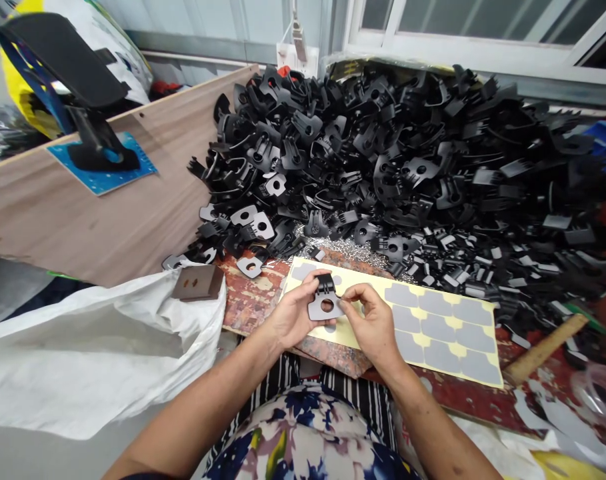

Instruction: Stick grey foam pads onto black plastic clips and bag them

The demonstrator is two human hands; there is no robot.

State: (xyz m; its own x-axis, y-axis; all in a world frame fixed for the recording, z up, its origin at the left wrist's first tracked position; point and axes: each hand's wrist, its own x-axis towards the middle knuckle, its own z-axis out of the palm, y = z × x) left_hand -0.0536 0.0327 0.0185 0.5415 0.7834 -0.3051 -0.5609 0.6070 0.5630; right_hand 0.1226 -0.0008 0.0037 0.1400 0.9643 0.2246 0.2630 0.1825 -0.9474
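My left hand [297, 308] grips a black plastic bracket [325, 285] by its side and upper part. On the bracket's lower plate lies a grey sticker [317, 311] with a round hole in its middle. My right hand [370, 319] is closed in a pinch at the right edge of that sticker; the fingertips hide exactly what they grip. Beneath both hands is a yellow backing sheet [353, 339] carrying rows of grey stickers [439, 328]. Several finished-looking brackets with grey faces [250, 267] lie to the left of the sheet.
A large heap of black plastic brackets [383, 140] fills the back. Small black clips [457, 260] and metal pins [350, 248] lie before it. A brown block [199, 283] rests on white sacking [183, 333] at left. A wooden handle [547, 347] lies right; a wooden board [147, 200] stands left.
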